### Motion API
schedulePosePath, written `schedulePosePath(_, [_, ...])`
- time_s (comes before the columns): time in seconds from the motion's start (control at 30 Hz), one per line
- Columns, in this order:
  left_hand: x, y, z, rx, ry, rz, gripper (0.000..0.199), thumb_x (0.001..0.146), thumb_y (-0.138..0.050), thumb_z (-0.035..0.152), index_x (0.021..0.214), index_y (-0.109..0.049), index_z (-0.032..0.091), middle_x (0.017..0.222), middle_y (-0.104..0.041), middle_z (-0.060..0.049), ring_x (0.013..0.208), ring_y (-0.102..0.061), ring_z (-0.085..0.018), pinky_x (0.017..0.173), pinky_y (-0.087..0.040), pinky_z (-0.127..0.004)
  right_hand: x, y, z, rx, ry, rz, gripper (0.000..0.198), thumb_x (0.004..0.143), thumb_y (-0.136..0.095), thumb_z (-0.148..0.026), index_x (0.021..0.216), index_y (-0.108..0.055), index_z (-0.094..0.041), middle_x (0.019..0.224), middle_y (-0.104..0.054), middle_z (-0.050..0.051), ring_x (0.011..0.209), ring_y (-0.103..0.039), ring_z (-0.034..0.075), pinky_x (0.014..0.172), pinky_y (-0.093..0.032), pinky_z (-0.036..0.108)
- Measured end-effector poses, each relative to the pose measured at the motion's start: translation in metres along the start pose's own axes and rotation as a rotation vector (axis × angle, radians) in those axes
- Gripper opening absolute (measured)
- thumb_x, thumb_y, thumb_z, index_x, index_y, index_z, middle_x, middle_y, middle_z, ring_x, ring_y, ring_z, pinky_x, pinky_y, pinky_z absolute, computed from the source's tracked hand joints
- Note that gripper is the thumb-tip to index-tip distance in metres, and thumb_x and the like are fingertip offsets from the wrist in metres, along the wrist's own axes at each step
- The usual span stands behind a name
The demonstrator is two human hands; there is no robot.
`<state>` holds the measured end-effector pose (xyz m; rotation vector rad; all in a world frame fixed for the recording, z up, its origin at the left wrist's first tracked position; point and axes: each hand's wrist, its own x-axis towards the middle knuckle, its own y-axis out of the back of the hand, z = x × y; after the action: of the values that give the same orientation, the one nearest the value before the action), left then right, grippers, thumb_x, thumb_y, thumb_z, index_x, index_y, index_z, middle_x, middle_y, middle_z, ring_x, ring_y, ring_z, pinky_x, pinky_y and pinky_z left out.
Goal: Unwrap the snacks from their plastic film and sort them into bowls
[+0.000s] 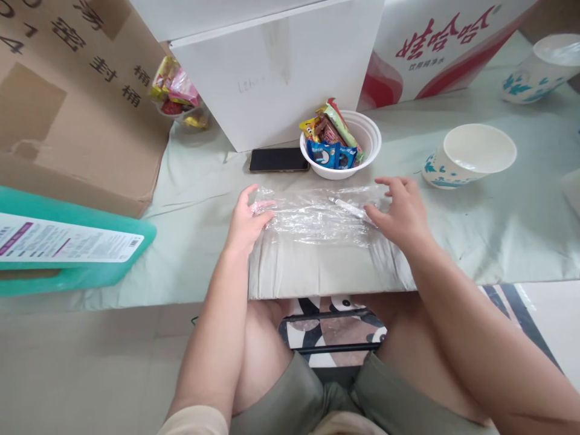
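A crumpled sheet of clear plastic film (312, 220) lies along the table between my two hands. My left hand (248, 220) rests at its left end, thumb and fingers apart, some fingertips at the film's edge. At the right end is my right hand (401, 211), its thumb and forefinger spread. Its thumb lies close to a slim white pen-like item with a dark tip (348, 208); whether this sits on or under the film I cannot tell. Behind the film stands a white bowl (370, 142) of wrapped snacks (333, 142), beside a dark phone (278, 160).
Two paper cups (469, 157) with blue leaf prints are at the right. White boxes (281, 72) and a red-and-white carton (435, 54) line the back. On the left are a cardboard box (81, 121), a green container (90, 275) and a tub of packets (179, 96).
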<state>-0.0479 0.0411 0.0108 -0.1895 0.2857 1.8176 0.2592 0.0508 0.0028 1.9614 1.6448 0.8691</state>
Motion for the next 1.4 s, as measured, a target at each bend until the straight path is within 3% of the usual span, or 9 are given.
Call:
schedulePosePath(0.17, [-0.009,0.001,0.017,-0.227,0.015,-0.236,0.076,0.065,-0.07,0.007,0.135,-0.055,0.034,0.106,-0.071,-0.005,0.061,-0.057,-0.007,0.038,-0.026,-0.014,-0.006,-0.003,-0.012,0.058,0.307,0.066,0.043,0.08,-0.065,-0.029,0.123,-0.059,-0.024,0.129,-0.06,0.015,0.126,-0.056,0.034,0.107,-0.046,0.056])
schedulePosePath(0.37, [-0.031,0.015,0.027,-0.363,0.096,-0.56,0.079,0.061,-0.073,0.009,0.132,-0.056,0.039,0.113,-0.071,-0.005,0.057,-0.051,-0.007,0.036,-0.009,-0.016,-0.015,-0.014,-0.036,0.447,0.33,-0.121,0.043,0.086,-0.064,-0.035,0.128,-0.057,-0.028,0.133,-0.064,0.009,0.128,-0.059,0.03,0.111,-0.045,0.052])
schedulePosePath(0.53, [-0.068,0.033,0.024,-0.35,0.086,-0.601,0.084,0.057,-0.078,0.017,0.134,-0.054,0.04,0.119,-0.071,-0.009,0.053,-0.05,-0.008,0.036,-0.007,-0.018,-0.024,-0.013,-0.065,0.711,0.357,-0.466,0.062,0.079,-0.076,-0.042,0.135,-0.052,-0.031,0.145,-0.057,0.008,0.142,-0.048,0.03,0.12,-0.036,0.051])
schedulePosePath(0.67, [-0.085,0.038,0.028,-0.236,0.155,-0.492,0.084,0.055,-0.077,0.019,0.134,-0.056,0.038,0.129,-0.069,-0.012,0.063,-0.06,-0.015,0.037,-0.014,-0.018,-0.036,-0.013,-0.083,0.752,0.261,-0.968,0.038,0.075,-0.079,-0.036,0.109,-0.064,-0.023,0.099,-0.073,0.006,0.094,-0.07,0.023,0.083,-0.058,0.04])
schedulePosePath(0.73, [-0.079,0.039,0.032,-0.192,0.142,-0.435,0.086,0.055,-0.076,0.015,0.135,-0.056,0.038,0.127,-0.069,-0.011,0.067,-0.062,-0.017,0.038,-0.022,-0.019,-0.039,-0.013,-0.082,0.752,0.149,-1.108,0.018,0.079,-0.073,-0.035,0.087,-0.063,-0.022,0.071,-0.067,0.0,0.065,-0.063,0.015,0.062,-0.054,0.03])
schedulePosePath(0.83, [-0.057,0.037,0.033,-0.228,0.04,-0.19,0.079,0.061,-0.072,0.013,0.135,-0.054,0.037,0.121,-0.069,-0.007,0.074,-0.064,-0.015,0.046,-0.04,-0.021,-0.038,-0.013,-0.068,0.704,0.005,-1.038,0.02,0.08,-0.072,-0.034,0.075,-0.057,-0.023,0.053,-0.057,-0.005,0.048,-0.051,0.01,0.046,-0.041,0.024])
schedulePosePath(0.97, [-0.035,0.017,0.024,-0.376,0.065,0.104,0.036,0.082,-0.065,0.031,0.116,-0.061,0.021,0.113,-0.07,-0.011,0.097,-0.069,-0.019,0.073,-0.058,-0.026,-0.032,-0.017,-0.05,0.665,-0.218,-0.673,0.021,0.077,-0.073,-0.034,0.08,-0.055,-0.023,0.058,-0.065,-0.003,0.046,-0.056,0.011,0.042,-0.038,0.022])
schedulePosePath(1.17, [-0.042,-0.04,0.009,-0.274,0.313,-0.327,0.041,0.079,-0.077,0.046,0.103,-0.063,0.016,0.105,-0.074,-0.014,0.092,-0.074,-0.022,0.077,-0.059,-0.031,-0.023,-0.027,-0.052,0.764,-0.344,-0.423,0.025,0.079,-0.07,-0.036,0.083,-0.047,-0.025,0.071,-0.07,-0.001,0.053,-0.064,0.013,0.049,-0.045,0.023])
schedulePosePath(1.4, [-0.024,-0.049,0.003,-0.053,0.133,-0.281,0.027,0.068,-0.073,0.026,0.091,-0.062,0.018,0.06,-0.067,0.002,0.041,-0.057,-0.009,0.039,-0.034,-0.018,-0.02,-0.024,-0.04,0.63,-0.267,-0.501,0.017,0.081,-0.062,-0.031,0.097,-0.06,-0.025,0.052,-0.062,-0.005,0.049,-0.061,0.016,0.053,-0.047,0.027])
